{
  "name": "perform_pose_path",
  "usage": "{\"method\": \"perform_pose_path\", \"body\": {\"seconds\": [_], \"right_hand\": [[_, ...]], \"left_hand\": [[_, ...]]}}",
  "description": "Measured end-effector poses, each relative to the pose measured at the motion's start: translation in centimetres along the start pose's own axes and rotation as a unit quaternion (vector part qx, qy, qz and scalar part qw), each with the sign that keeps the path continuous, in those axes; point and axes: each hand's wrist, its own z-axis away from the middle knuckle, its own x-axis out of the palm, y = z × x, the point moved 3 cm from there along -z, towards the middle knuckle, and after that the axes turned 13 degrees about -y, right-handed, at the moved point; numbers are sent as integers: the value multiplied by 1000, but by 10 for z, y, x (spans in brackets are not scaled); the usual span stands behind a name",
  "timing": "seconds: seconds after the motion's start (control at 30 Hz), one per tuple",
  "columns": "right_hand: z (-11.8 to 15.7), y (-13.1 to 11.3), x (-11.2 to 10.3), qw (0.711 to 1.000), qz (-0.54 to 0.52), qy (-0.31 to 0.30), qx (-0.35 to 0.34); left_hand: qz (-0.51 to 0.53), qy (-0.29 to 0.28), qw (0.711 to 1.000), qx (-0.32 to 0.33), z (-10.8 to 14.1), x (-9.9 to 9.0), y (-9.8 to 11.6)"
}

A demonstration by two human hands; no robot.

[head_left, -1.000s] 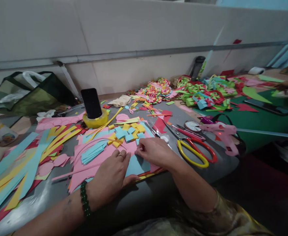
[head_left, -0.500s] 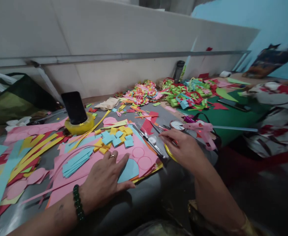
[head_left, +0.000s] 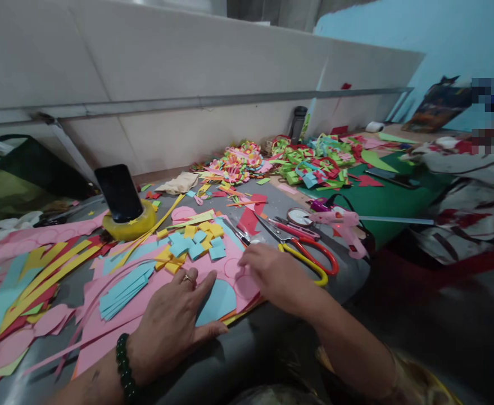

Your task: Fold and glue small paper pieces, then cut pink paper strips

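My left hand (head_left: 175, 315) lies spread on pink felt sheets (head_left: 135, 267), its thumb and forefinger around a blue round piece (head_left: 218, 302). My right hand (head_left: 272, 275) is over the sheets' right edge, beside drawn circles; its fingers are bent and blurred, and what they hold, if anything, cannot be made out. Small yellow pieces (head_left: 173, 264) and blue pieces (head_left: 181, 245) are heaped above my left hand. A stack of blue strips (head_left: 125, 290) rests to its left. Scissors with red and yellow handles (head_left: 319, 254) lie right of my right hand.
A pink glue gun (head_left: 341, 225) stands at the right. Behind are a phone (head_left: 119, 193) on a yellow tape roll (head_left: 131, 225), a heap of felt flowers (head_left: 238, 162), green pieces (head_left: 297, 160) and a dark bottle (head_left: 298, 125). Another person's patterned clothing (head_left: 466, 197) is at the far right.
My right hand has moved left from the scissors to the pink sheets, uncovering the red and yellow handles. My left hand stays spread on the felt. The view has shifted slightly.
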Motion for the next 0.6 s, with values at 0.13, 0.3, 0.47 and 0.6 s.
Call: {"method": "perform_pose_path", "body": {"seconds": [0.13, 0.3, 0.47, 0.6], "right_hand": [[7, 32, 1, 982, -15, 56, 178], [-1, 33, 14, 974, -2, -5, 228], [3, 32, 3, 971, 18, 25, 236], [36, 39, -20, 963, -66, 124, 231]], "left_hand": [[33, 15, 999, -7, -2, -2, -1], [73, 23, 996, -46, -6, -4, -1], [120, 55, 990, -42, -8, -5, -5], [179, 82, 980, -29, -8, -5, -10]]}}
